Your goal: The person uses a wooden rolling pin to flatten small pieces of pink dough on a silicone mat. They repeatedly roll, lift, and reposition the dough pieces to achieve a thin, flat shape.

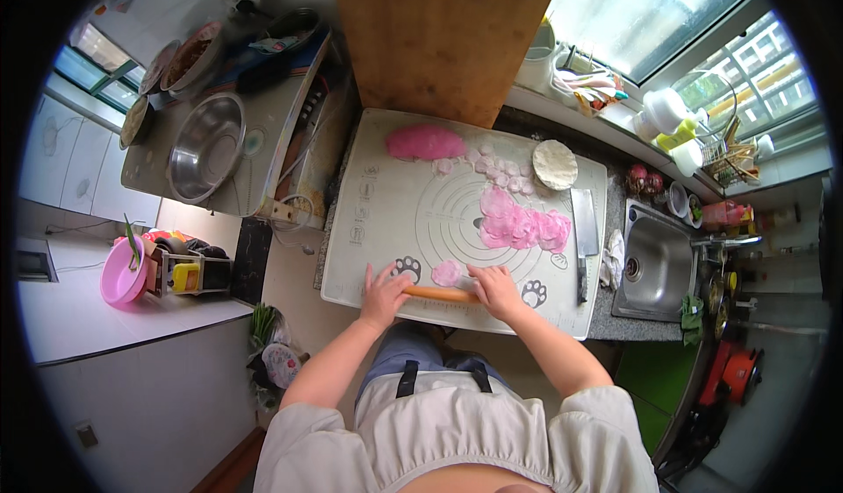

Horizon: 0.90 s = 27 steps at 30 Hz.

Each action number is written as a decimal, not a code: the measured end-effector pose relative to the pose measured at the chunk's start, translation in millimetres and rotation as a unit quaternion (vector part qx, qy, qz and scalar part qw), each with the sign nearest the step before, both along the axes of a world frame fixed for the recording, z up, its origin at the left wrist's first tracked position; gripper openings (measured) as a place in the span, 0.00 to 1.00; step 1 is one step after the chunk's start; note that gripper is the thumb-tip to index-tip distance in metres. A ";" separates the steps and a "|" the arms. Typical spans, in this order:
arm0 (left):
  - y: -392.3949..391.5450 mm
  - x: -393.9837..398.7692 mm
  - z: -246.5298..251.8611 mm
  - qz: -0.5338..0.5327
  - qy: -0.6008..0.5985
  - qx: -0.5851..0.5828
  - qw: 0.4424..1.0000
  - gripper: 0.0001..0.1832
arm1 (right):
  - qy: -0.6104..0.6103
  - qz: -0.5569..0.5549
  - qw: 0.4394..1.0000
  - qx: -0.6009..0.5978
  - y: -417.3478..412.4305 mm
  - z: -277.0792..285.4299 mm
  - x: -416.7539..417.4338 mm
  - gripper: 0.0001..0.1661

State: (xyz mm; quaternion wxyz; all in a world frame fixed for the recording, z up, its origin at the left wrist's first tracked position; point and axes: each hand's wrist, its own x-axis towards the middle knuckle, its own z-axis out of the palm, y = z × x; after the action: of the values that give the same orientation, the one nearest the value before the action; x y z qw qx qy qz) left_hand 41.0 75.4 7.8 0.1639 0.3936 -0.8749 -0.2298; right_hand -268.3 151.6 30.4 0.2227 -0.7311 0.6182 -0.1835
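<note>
A wooden rolling pin (pixel 441 293) lies level across the near part of a pale pastry mat (pixel 388 229). My left hand (pixel 383 293) is on its left end, my right hand (pixel 495 290) on its right end. Just beyond the pin lies a flat pink dough round (pixel 447 273). Farther right is an overlapping pile of pink dough wrappers (pixel 523 222). Several small floured dough pieces (pixel 500 171) lie behind the pile, near a large pink dough lump (pixel 425 143). A bowl of flour (pixel 554 164) stands at the back right, and a cleaver (pixel 584 229) lies along the mat's right side.
A steel sink (pixel 660 262) is at the right, with a white cloth (pixel 612 260) beside it. A wooden board (pixel 441 38) stands behind the mat. On the left table are a steel basin (pixel 207 148) and a bowl of brownish filling (pixel 192 58). A pink basin (pixel 123 271) sits farther left.
</note>
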 end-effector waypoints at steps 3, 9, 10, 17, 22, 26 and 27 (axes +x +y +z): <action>-13.3 -7.2 -20.2 0.043 -0.005 0.004 0.999 0.22 | 0.099 0.033 0.993 -0.053 5.9 10.5 -6.6 0.33; -45.0 -36.6 5.2 0.034 -0.141 0.040 0.989 0.27 | 0.156 -0.052 0.985 -0.053 0.5 -11.4 -15.5 0.37; -35.2 -32.1 4.6 0.016 -0.160 0.061 0.985 0.27 | 0.171 -0.048 0.983 -0.051 20.4 -23.1 -15.0 0.36; -78.3 -57.0 8.6 0.062 -0.141 0.035 0.987 0.28 | 0.137 -0.091 0.984 -0.068 -17.1 -12.6 -6.9 0.35; -40.7 -40.1 9.9 0.023 -0.147 -0.015 0.989 0.27 | 0.143 -0.076 0.985 -0.067 34.1 -15.1 -1.1 0.34; -82.5 -72.2 13.7 0.050 -0.114 0.013 0.992 0.28 | 0.128 -0.129 0.983 -0.035 0.0 -6.2 -19.8 0.33; -74.1 -68.0 11.8 0.037 -0.126 0.014 0.991 0.29 | 0.150 -0.116 0.981 -0.036 13.0 -10.1 -16.7 0.33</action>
State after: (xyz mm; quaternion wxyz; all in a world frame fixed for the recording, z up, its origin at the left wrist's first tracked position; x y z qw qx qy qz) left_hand -27.0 1.3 19.6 0.0552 0.4535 -0.8702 -0.1848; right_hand -284.9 164.6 20.3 0.0785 -0.6814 0.7180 -0.1183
